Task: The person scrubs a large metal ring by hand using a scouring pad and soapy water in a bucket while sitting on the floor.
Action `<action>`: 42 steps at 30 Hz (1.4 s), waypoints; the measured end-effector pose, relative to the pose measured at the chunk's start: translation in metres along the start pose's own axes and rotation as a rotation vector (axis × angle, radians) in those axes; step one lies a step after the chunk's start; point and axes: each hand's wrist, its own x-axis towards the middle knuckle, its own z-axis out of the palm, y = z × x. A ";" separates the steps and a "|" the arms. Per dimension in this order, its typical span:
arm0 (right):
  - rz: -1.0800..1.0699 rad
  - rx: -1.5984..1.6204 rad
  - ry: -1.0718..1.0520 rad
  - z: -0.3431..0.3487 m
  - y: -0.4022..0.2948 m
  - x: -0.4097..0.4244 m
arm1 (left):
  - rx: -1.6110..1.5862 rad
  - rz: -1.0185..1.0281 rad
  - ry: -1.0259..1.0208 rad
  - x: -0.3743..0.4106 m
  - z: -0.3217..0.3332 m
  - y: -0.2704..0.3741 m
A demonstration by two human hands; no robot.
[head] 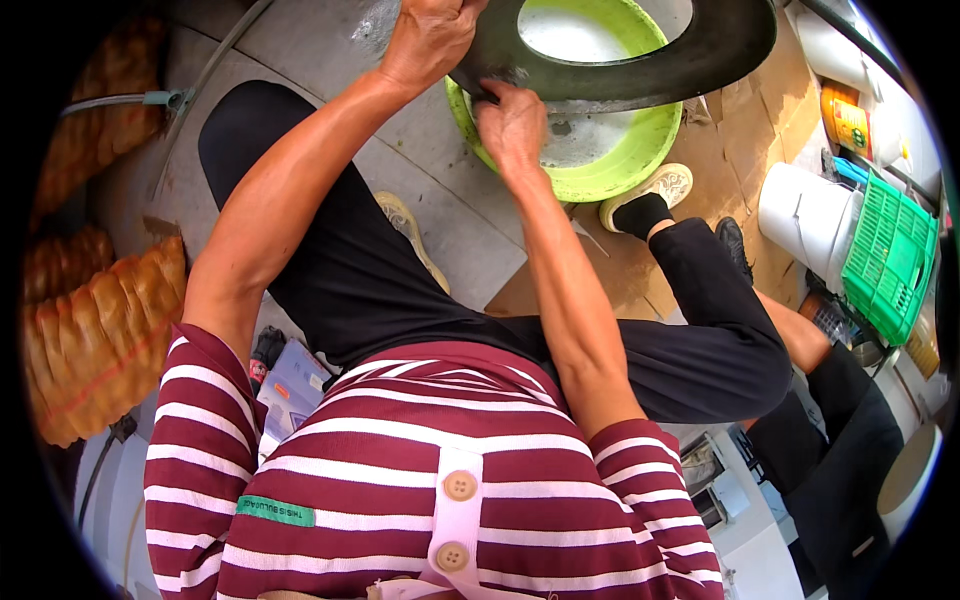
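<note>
A large dark ring-shaped piece (600, 82) with a wide opening is tilted over a lime-green basin (664, 142) of cloudy, whitish liquid. At the top edge of the picture, my left hand (439, 34) grips the ring's left end; its fingertips are partly cut off. My right hand (514, 124), somewhat blurred, is bent against the ring's lower left edge, beside a wet, shiny patch. Whether a small thing is in its fingers cannot be told. The ring's upper part lies beyond the view.
My feet flank the basin on tile and cardboard (739, 142). At right are a white bucket (802, 217), a green plastic crate (889, 259) and another person's bent leg (795, 330). Netted orange-brown goods (105, 345) and a metal tube (214, 64) are at left.
</note>
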 end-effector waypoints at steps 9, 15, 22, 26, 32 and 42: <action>-0.112 -0.339 0.011 -0.014 0.080 0.003 | -0.061 0.094 -0.030 -0.001 0.003 0.005; -0.057 0.046 -0.029 -0.003 -0.003 0.000 | 0.021 0.077 0.005 0.000 0.002 -0.003; -0.155 -0.388 0.022 -0.025 0.089 0.001 | -0.036 0.105 -0.026 0.001 0.002 -0.002; -0.044 -0.057 0.007 0.007 0.045 0.006 | -0.034 0.098 0.037 0.000 0.009 -0.005; -0.279 0.039 0.070 0.003 0.038 -0.003 | -0.010 -0.032 -0.089 0.002 -0.003 0.003; -0.170 0.101 -0.003 0.002 0.003 0.000 | 0.091 0.114 0.040 -0.003 0.009 -0.016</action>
